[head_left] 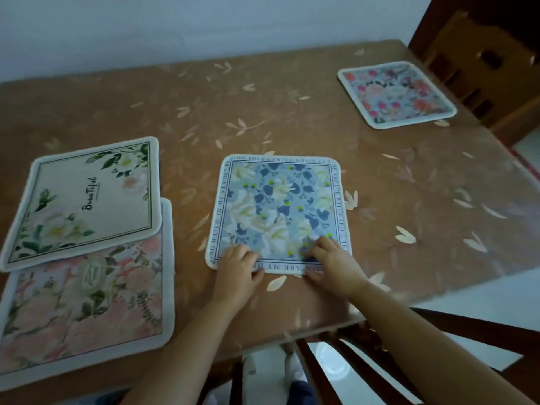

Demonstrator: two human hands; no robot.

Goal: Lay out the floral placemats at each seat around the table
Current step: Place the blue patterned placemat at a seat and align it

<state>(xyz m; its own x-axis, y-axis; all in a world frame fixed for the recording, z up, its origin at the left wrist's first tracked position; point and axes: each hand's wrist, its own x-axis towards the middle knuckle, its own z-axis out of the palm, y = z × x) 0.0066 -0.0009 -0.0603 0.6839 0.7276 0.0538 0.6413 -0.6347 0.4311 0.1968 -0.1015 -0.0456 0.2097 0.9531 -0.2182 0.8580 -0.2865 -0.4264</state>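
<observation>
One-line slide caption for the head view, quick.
Left hand and right hand rest on the near edge of the blue placemat; cream placemat overlaps peach placemat at left, red-flowered placemat far right.

Pale wall [117, 30], brown leaf-patterned table [292, 118], dark near chair [473, 327], far right chair [479, 62], white floor [473, 290]
</observation>
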